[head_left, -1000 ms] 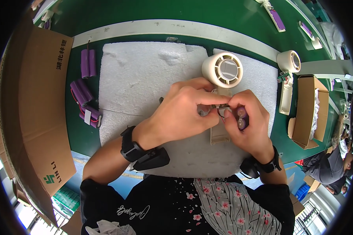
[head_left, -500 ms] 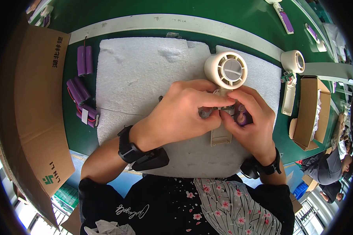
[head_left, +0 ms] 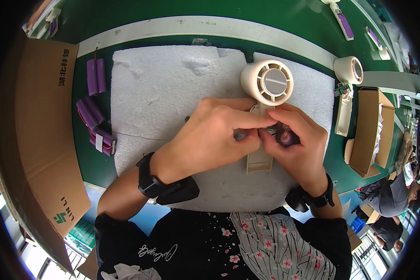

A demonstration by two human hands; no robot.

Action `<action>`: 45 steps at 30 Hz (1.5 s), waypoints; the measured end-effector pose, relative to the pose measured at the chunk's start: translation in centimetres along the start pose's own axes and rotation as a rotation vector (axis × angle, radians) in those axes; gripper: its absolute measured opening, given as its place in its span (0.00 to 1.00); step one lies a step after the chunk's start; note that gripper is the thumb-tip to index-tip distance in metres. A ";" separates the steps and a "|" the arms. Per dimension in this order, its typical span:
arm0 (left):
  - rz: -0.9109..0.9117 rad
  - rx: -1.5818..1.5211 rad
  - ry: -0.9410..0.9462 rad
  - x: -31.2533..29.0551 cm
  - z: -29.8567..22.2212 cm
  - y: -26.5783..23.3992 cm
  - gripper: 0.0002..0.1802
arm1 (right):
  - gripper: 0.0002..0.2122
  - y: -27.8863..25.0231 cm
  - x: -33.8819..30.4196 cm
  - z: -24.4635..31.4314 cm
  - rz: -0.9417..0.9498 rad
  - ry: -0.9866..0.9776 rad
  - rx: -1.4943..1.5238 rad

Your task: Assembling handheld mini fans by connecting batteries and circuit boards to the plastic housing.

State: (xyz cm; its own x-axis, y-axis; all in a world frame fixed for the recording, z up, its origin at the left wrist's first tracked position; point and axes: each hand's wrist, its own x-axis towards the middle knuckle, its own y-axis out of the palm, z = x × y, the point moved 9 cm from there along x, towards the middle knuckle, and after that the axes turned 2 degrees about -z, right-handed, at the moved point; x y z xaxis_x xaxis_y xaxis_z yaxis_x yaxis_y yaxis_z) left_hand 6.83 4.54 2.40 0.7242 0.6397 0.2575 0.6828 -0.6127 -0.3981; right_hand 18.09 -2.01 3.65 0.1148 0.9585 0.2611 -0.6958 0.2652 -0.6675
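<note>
A cream handheld fan lies on the white foam sheet; its round head (head_left: 267,83) points away from me and its opened handle (head_left: 259,163) runs toward me. My left hand (head_left: 210,135) is closed over the upper handle, thumb and index finger pinched at a small dark circuit board (head_left: 269,128), mostly covered by fingers. From the other side my right hand (head_left: 301,130) meets it, fingertips at the same spot. Within the curl of my right hand shows a purple battery pack (head_left: 291,138), partly hidden. Both wrists wear black straps with modules.
Purple battery packs (head_left: 96,77) with wires lie left of the foam sheet (head_left: 149,88), beside a large cardboard box (head_left: 42,121). At right are another opened fan (head_left: 345,71) and a small carton (head_left: 365,133). A pale rail (head_left: 196,21) crosses the green bench. People sit far right.
The fan has shifted very slightly left and the board between my fingertips is more covered. Both hands keep nearly the same grip; the whole view has moved a little.
</note>
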 end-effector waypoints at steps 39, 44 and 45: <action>-0.052 -0.202 -0.193 -0.2 2.1 -1.1 0.23 | 0.07 -2.5 -0.1 1.6 0.106 -0.148 -0.288; -0.079 -0.166 -0.168 -0.1 1.6 -1.2 0.23 | 0.07 -2.0 -0.2 2.7 0.130 -0.190 -0.395; -0.080 -0.157 -0.158 -0.1 1.6 -1.3 0.23 | 0.07 -1.8 -0.2 2.9 0.127 -0.196 -0.425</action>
State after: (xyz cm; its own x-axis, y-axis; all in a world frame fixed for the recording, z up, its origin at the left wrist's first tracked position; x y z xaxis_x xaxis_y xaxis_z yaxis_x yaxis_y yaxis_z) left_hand 5.75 6.01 1.47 0.6517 0.7461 0.1367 0.7528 -0.6140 -0.2374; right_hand 17.28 -2.95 6.86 -0.1163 0.9591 0.2582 -0.3399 0.2058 -0.9177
